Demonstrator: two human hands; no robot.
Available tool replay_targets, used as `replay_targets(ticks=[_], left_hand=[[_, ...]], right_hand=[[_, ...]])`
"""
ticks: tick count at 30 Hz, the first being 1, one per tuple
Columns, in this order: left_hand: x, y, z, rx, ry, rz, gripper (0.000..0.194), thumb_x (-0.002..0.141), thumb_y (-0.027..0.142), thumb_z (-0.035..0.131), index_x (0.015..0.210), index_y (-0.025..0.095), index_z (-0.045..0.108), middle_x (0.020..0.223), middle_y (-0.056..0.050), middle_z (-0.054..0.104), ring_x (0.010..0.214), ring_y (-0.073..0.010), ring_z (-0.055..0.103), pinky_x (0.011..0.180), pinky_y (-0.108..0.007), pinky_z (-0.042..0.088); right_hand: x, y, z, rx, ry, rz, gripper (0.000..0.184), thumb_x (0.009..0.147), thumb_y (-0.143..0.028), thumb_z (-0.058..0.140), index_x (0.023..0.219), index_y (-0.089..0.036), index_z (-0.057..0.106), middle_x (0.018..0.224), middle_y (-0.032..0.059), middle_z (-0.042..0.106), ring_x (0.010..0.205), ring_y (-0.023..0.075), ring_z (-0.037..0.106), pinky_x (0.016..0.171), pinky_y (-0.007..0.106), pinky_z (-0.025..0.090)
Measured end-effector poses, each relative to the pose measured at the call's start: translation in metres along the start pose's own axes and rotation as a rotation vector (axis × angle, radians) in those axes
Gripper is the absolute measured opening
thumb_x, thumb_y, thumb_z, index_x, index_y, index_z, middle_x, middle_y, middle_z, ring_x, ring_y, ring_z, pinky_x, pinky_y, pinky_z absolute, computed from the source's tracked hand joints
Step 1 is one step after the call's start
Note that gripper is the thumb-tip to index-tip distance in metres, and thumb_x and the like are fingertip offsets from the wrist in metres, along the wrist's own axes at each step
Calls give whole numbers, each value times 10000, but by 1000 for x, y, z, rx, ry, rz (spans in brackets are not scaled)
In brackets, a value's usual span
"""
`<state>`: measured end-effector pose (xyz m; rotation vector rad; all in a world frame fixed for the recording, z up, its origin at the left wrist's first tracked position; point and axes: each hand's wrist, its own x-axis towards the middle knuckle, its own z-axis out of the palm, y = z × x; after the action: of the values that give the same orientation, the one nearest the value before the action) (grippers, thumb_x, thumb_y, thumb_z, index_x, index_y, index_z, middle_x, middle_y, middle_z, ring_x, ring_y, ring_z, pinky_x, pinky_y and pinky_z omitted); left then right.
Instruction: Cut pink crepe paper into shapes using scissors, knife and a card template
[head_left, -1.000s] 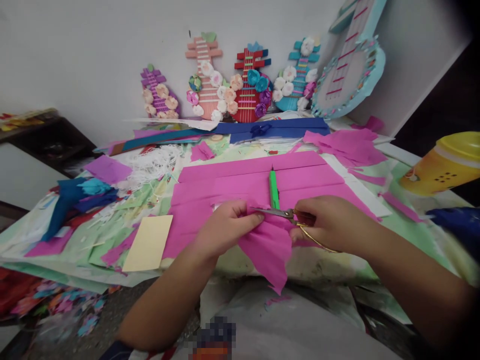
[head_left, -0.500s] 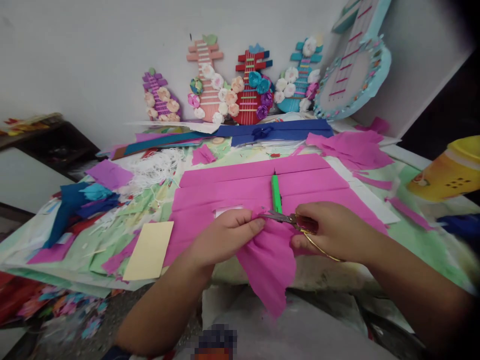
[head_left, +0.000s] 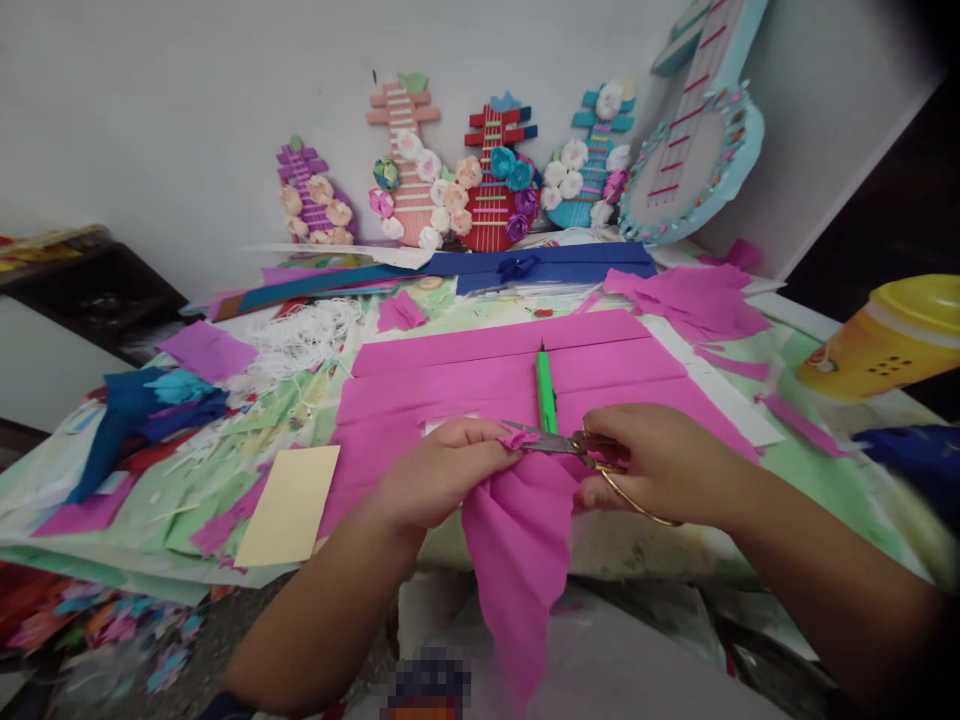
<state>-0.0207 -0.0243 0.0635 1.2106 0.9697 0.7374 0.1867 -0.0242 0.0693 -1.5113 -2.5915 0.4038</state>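
A: Where was the loose pink paper (head_left: 521, 550)?

B: In the air at the middle of the near edge of the desk (head_left: 652, 548). The left hand (head_left: 442, 470) had finger and thumb clamped on its gathered upper end, and the rest hung down past that edge.

A: And the right hand (head_left: 660, 460)?

B: Closed round the gold handles of the scissors (head_left: 559, 444), whose blades lay against the paper just beside the left fingertips. I'd guess the pinch was so close to keep the soft stuff from slipping off the metal.

A: Why did the pink sheets (head_left: 420, 375) lie flat there?

B: Probably to be within reach, spread from the near edge towards the middle. The green cutter (head_left: 545, 390) lay on them, tip towards the far edge, likely parked while both hands were busy.

A: Any brands or writing?

B: None I could read. The yellow tub (head_left: 885, 335) near the right edge had a printed picture and dark spots, too blurred to make out. The lute shapes (head_left: 491, 190) along the far edge showed no lettering; they seemed propped on the wall (head_left: 195, 120) to stay upright.
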Motion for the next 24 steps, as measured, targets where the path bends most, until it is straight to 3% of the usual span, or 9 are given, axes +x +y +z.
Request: replay_targets(ticks=[4, 10, 15, 24], left_hand=[[-1, 2, 5, -28, 64, -53, 154, 588, 268, 581, 488, 155, 550, 476, 45, 447, 453, -68, 368, 425, -199, 272], [-1, 2, 11, -67, 130, -93, 59, 579, 208, 567, 583, 172, 613, 602, 1, 574, 608, -143, 518, 525, -248, 388], [-1, 1, 10, -104, 141, -168, 66, 565, 174, 562, 597, 166, 619, 575, 9, 574, 570, -137, 521, 515, -247, 398], [-1, -1, 15, -166, 118, -262, 49, 531, 188, 562, 509, 146, 550, 475, 13, 520, 470, -119, 487, 456, -232, 371]], right_hand=[[-1, 0, 0, -16, 10, -10, 411, 632, -591, 515, 626, -189, 428, 562, -17, 488, 497, 100, 364, 470, 224, 190], [-1, 1, 3, 52, -4, -35, 364, 665, -538, 504, 637, -180, 443, 566, -11, 490, 496, 92, 357, 468, 222, 197], [1, 3, 7, 129, -54, -44, 353, 667, -521, 525, 630, -175, 462, 558, -20, 477, 503, 91, 379, 473, 214, 220], [1, 12, 14, 170, -8, -60, 298, 601, -420, 625, 544, -169, 475, 482, -51, 428, 466, 69, 334, 461, 199, 196]])
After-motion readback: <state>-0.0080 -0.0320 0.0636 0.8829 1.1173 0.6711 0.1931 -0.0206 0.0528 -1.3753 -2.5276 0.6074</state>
